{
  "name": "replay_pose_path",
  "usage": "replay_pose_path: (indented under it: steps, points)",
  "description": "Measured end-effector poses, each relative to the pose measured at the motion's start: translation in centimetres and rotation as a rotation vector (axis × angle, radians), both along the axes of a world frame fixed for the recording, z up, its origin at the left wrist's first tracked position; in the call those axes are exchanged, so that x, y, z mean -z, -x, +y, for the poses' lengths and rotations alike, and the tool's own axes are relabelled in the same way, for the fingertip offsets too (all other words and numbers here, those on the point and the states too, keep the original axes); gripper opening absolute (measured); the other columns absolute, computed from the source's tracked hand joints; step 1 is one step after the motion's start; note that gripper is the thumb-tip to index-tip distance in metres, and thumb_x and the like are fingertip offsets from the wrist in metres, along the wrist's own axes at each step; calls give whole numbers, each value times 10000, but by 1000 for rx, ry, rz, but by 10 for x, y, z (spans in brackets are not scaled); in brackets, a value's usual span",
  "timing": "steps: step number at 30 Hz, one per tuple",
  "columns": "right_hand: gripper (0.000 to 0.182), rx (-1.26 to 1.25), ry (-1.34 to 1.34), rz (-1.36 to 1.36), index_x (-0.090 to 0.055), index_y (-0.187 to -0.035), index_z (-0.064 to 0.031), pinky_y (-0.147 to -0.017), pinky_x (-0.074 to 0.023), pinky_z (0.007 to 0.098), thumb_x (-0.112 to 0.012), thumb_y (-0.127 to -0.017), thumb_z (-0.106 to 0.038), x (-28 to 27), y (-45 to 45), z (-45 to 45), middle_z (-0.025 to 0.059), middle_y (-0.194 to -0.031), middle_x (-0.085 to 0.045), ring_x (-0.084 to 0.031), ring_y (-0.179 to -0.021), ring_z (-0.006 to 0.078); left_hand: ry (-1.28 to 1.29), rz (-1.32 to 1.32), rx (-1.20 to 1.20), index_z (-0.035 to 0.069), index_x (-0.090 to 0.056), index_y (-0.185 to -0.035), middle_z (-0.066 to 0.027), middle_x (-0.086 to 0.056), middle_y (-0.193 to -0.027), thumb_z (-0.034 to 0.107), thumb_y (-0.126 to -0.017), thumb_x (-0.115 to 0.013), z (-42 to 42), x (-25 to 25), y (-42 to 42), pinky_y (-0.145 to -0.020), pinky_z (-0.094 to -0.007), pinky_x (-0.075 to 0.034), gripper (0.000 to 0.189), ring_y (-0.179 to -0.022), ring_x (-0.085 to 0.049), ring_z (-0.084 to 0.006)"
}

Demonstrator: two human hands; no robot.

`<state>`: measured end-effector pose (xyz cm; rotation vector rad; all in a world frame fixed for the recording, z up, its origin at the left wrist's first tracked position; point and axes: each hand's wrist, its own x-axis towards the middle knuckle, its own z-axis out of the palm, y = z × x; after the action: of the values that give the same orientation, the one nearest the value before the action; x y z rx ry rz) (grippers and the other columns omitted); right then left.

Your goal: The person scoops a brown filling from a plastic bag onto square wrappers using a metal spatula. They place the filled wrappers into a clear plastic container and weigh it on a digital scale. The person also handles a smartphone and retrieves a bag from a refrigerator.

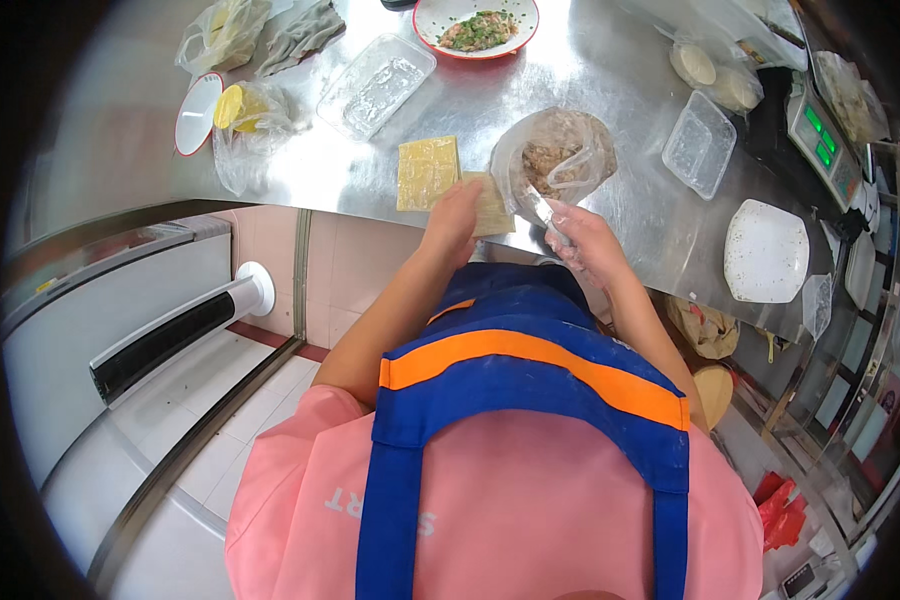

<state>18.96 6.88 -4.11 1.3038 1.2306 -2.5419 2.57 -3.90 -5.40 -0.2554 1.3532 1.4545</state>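
My left hand (453,219) pinches a thin yellow dough wrapper (495,208) at the table's front edge. Just beyond it lies a stack of square yellow wrappers (426,171), dusted with flour. In my right hand (589,238) is a small flat metal spatula (540,202), its blade pointing towards a clear plastic bag (591,136). Brownish minced filling (546,161) shows through the bag's opening. The wrapper's right edge is close to the bag; whether they touch I cannot tell.
A red-rimmed bowl (525,34) holds filling with chopped greens. Clear plastic trays (379,86) sit on the steel table (322,176). Bagged yellow wrappers (241,109) lie left. At right are a digital scale (825,142) and a white plate (766,251).
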Motion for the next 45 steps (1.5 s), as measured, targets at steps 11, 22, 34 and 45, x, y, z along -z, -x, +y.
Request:
replay_pose_path:
  steps: [11,22,34,45]
  points:
    - [301,-172,-1046,212,-589,-1099,-36,-534,-427,266,-528,-804,-50,-35,-14,-8,68,-727,-541,-515,-594,173,-359,-304,-117,-32,-459,-1142,-152,-542,-1113,196,-922,-379,15,-52,-8,-893,-375,-430,326,-1020,-544,-258]
    - [303,-342,-1518,85,-620,-1014,-77,-531,-458,332,-589,-712,-55,-68,-2,-7,94,-729,-534,-561,-608,262,-278,-254,-81,-86,-453,-1109,-170,-542,-1063,92,-889,-408,23,-46,11,-874,-402,-449,287,-977,-553,-268]
    - [334,-371,-1669,-151,-612,-1041,-149,-563,-466,350,-570,-719,-72,1,-20,26,71,-767,-545,-569,-663,256,-266,-194,-114,-35,-417,-1170,-160,-529,-1125,204,-930,-418,16,-52,22,-901,-395,-442,339,-1028,-542,-263]
    - [323,-245,-1131,151,-618,-1032,-73,-620,-468,293,-579,-712,-50,-65,-24,18,118,-911,-617,-598,-707,238,-343,-252,2,-53,-444,-1137,-168,-531,-1099,184,-920,-407,24,-48,13,-892,-393,-442,323,-1001,-546,-278]
